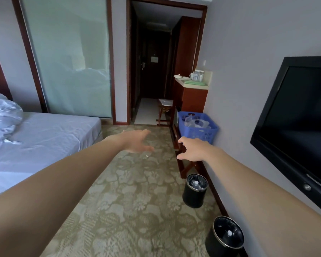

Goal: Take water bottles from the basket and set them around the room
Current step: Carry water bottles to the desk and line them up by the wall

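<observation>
Arms stretch forward from the bottom of the view, bare to the elbow. The left hand [135,140] hangs above the patterned carpet [137,191] with fingers straight and loosely spread, holding nothing. The right hand [192,149] is also empty, its fingers relaxed and slightly bent, just in front of a blue plastic basket [198,135] but not touching it.

The basket sits on a dark wooden rack [185,167] against the right-hand wall. Inside it lie clear, crinkled plastic shapes that are probably the water bottles [195,123], though they are too small and blurred to count.

Beyond the basket, a pale surface [193,86] on a reddish cabinet carries glass cups [197,76] and a green tray. Nearer the camera, two black bins [195,191] [224,236] stand on the carpet along the same wall, each lined with a dark bag. A black television [300,115] is mounted on the wall at right. A bed [44,138] with a pale blue sheet and rumpled bedding fills the left side, well apart from the basket.
</observation>
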